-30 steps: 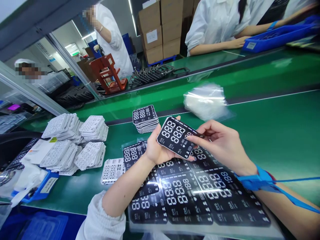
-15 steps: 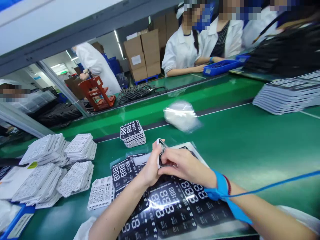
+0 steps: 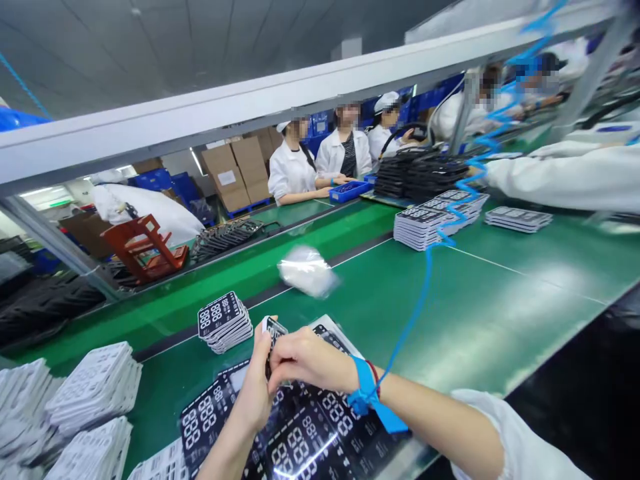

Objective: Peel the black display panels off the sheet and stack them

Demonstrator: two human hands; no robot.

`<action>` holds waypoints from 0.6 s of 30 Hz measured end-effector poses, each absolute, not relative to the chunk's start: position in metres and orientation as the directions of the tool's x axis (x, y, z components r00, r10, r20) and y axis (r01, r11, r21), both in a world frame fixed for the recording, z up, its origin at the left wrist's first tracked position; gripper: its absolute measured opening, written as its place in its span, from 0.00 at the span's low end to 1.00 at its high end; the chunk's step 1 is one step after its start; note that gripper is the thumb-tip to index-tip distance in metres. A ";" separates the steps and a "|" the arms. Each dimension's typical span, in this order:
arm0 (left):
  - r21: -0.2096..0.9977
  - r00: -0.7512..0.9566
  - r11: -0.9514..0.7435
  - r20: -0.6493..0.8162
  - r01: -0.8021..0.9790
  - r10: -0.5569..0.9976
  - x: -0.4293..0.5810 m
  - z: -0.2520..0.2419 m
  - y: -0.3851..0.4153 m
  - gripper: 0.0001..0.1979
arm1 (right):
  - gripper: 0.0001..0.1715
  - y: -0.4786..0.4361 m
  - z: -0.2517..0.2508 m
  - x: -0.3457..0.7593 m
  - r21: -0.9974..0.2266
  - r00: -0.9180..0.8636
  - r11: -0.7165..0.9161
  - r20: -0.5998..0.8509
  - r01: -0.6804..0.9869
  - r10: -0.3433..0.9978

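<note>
Close together over the dark sheets, both my hands are on one small display panel, white-edged with a black printed face. My left hand is closed around its side and holds it tilted up. My right hand has its fingers bent and pressed against the panel's face, covering much of it. Under the hands lie black film sheets with white digit prints. A stack of finished-looking black-faced panels stands just beyond my left hand.
White frame stacks fill the left side. A clear plastic bag lies ahead. More panel stacks stand at the far right, near a blue tray and co-workers. A blue coiled cord runs up from my right wrist strap.
The view has swung right and up, showing more of the bench's right side and the cord. Both hands keep hold of the panel in nearly the same pose.
</note>
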State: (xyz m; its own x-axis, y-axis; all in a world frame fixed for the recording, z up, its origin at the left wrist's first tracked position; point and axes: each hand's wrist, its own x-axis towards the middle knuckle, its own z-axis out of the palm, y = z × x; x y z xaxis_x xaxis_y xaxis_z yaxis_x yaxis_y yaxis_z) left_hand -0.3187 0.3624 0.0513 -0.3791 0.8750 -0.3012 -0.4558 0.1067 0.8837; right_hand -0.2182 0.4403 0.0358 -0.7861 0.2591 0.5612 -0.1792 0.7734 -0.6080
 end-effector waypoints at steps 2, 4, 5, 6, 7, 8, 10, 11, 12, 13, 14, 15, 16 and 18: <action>0.886 -0.319 0.086 -0.252 -0.455 0.914 -0.325 0.053 0.364 0.16 | 0.18 0.443 0.043 -0.220 -0.613 -0.790 0.769 0.557 -0.184 0.255; 0.878 -0.240 0.090 -0.225 -0.469 0.944 -0.331 0.059 0.366 0.18 | 0.22 0.447 0.053 -0.222 -0.611 -0.775 0.769 0.573 -0.189 0.265; 0.869 -0.204 0.105 -0.229 -0.484 0.952 -0.333 0.063 0.368 0.18 | 0.23 0.449 0.058 -0.223 -0.615 -0.763 0.764 0.585 -0.198 0.273; 0.859 -0.185 0.117 -0.237 -0.499 0.954 -0.334 0.067 0.369 0.18 | 0.25 0.451 0.063 -0.223 -0.624 -0.752 0.751 0.596 -0.213 0.282; 0.850 -0.169 0.131 -0.248 -0.510 0.954 -0.333 0.071 0.370 0.17 | 0.26 0.453 0.068 -0.224 -0.639 -0.742 0.733 0.603 -0.232 0.291; 0.847 -0.163 0.141 -0.257 -0.513 0.953 -0.332 0.076 0.370 0.17 | 0.27 0.455 0.071 -0.226 -0.658 -0.738 0.710 0.605 -0.252 0.299; 0.852 -0.164 0.160 -0.274 -0.499 0.948 -0.330 0.083 0.370 0.15 | 0.28 0.455 0.075 -0.230 -0.698 -0.734 0.661 0.596 -0.274 0.325; 0.856 -0.162 0.170 -0.280 -0.488 0.946 -0.329 0.086 0.370 0.15 | 0.29 0.454 0.075 -0.232 -0.713 -0.730 0.645 0.592 -0.276 0.341; 0.860 -0.159 0.179 -0.285 -0.477 0.945 -0.330 0.088 0.370 0.14 | 0.28 0.453 0.074 -0.235 -0.717 -0.726 0.640 0.591 -0.275 0.351; 0.865 -0.164 0.180 -0.286 -0.469 0.944 -0.332 0.090 0.369 0.14 | 0.27 0.452 0.071 -0.238 -0.715 -0.726 0.647 0.590 -0.266 0.353; 0.869 -0.180 0.174 -0.284 -0.463 0.942 -0.335 0.092 0.369 0.13 | 0.26 0.453 0.068 -0.240 -0.714 -0.726 0.656 0.583 -0.244 0.364; 0.873 -0.202 0.162 -0.281 -0.460 0.938 -0.340 0.094 0.369 0.13 | 0.25 0.455 0.064 -0.243 -0.716 -0.725 0.665 0.571 -0.210 0.386; 0.876 -0.231 0.146 -0.277 -0.459 0.933 -0.347 0.096 0.368 0.13 | 0.24 0.459 0.059 -0.245 -0.723 -0.722 0.670 0.553 -0.167 0.416; 0.867 -0.280 0.103 -0.266 -0.487 0.922 -0.365 0.102 0.368 0.13 | 0.26 0.476 0.048 -0.246 -0.750 -0.691 0.659 0.511 -0.067 0.511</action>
State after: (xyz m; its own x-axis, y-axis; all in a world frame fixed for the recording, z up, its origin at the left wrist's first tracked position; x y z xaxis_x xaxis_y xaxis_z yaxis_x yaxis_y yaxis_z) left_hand -0.3647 0.3675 0.1017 -0.2799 0.9223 -0.2665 -0.4870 0.1028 0.8673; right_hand -0.2463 0.4758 0.0477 -0.6914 0.5112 0.5106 -0.0666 0.6586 -0.7495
